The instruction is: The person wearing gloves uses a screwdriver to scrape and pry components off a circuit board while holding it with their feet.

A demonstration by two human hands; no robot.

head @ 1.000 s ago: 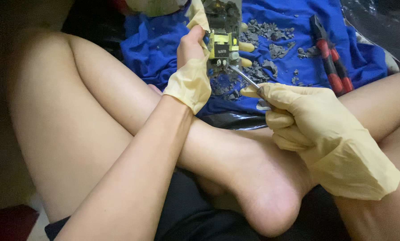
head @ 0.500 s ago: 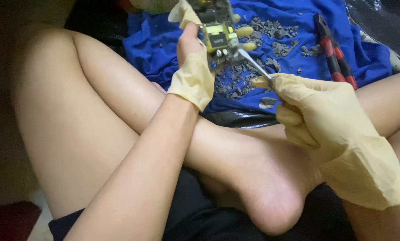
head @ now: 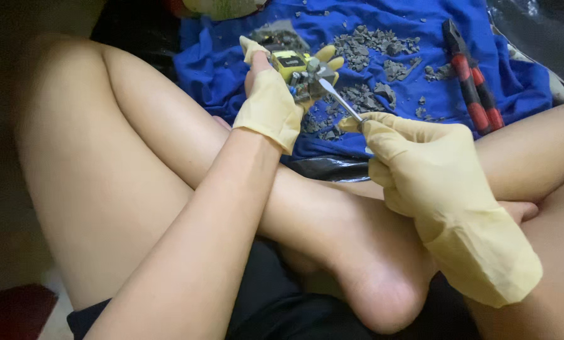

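Left hand (head: 270, 104), gloved, is closed around a circuit board (head: 297, 72) above the blue cloth (head: 231, 69). Right hand (head: 429, 167), gloved, grips a tool (head: 335, 96), tip touching the board. Pliers (head: 470, 85) lie well apart.

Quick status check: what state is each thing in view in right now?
Left hand: gloved, gripping the circuit board.
Circuit board: held up over the blue cloth.
Right hand: gloved, gripping the metal tool.
Metal tool: tip against the board.
Pliers: lying on the blue cloth.
Grey fragments: scattered loose.
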